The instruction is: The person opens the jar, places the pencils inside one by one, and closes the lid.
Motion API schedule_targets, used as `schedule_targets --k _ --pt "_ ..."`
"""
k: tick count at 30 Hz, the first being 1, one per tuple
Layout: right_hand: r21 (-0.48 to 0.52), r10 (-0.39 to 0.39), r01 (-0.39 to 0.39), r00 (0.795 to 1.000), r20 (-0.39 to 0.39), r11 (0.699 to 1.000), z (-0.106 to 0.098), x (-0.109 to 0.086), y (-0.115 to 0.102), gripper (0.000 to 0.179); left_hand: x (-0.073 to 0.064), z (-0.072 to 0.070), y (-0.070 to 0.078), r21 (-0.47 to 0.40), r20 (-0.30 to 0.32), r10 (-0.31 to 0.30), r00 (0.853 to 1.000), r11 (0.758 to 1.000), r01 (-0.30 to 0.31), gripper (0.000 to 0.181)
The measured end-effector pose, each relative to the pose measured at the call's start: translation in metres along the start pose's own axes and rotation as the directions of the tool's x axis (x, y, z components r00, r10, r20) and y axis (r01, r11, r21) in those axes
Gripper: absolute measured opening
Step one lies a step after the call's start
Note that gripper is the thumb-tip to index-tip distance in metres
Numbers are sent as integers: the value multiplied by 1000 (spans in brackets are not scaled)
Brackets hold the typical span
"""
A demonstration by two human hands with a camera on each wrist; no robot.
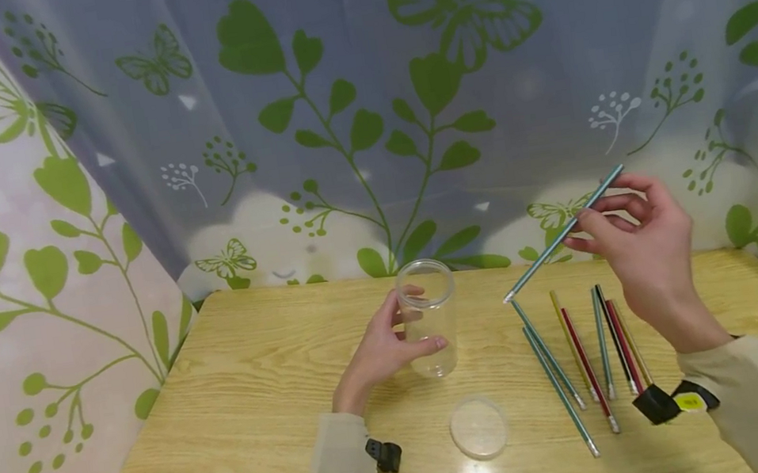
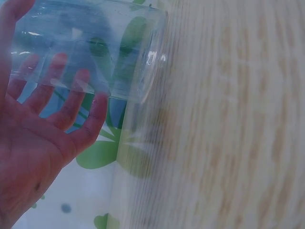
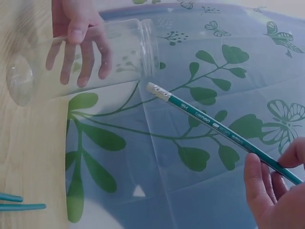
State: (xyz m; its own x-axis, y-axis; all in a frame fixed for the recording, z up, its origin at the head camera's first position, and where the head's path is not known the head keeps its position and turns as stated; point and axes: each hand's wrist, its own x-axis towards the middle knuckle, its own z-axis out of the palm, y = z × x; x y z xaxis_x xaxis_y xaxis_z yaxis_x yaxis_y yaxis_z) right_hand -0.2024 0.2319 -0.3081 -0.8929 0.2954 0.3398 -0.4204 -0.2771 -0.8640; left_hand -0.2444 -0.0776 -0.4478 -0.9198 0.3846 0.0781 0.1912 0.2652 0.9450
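Note:
My left hand (image 1: 381, 352) grips a clear, uncapped jar (image 1: 445, 322) from its left side, thumb across the front and fingers behind the wall. The jar stands upright on the wooden table with its round mouth up. Through the clear wall nothing shows inside it. To the right and higher, my right hand (image 1: 653, 252) pinches a green pencil (image 1: 545, 254) between thumb and fingers. It slants down to the left, and in the right wrist view its white eraser end (image 3: 157, 90) points towards the jar's mouth, apart from it.
Several pencils (image 1: 588, 365) in green, red, yellow and black lie right of the jar, below my right hand. A round clear lid (image 1: 478, 428) lies flat in front of the jar. A patterned curtain (image 1: 339, 154) hangs behind the table's (image 1: 230, 416) far edge.

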Motion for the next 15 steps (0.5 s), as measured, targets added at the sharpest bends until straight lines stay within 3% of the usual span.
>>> schedule_targets --k 15 --pt "-30 -56 55 997 -55 998 29 13 -10 58 0 0 1 6 -3 -1 1000 1000 1 79"
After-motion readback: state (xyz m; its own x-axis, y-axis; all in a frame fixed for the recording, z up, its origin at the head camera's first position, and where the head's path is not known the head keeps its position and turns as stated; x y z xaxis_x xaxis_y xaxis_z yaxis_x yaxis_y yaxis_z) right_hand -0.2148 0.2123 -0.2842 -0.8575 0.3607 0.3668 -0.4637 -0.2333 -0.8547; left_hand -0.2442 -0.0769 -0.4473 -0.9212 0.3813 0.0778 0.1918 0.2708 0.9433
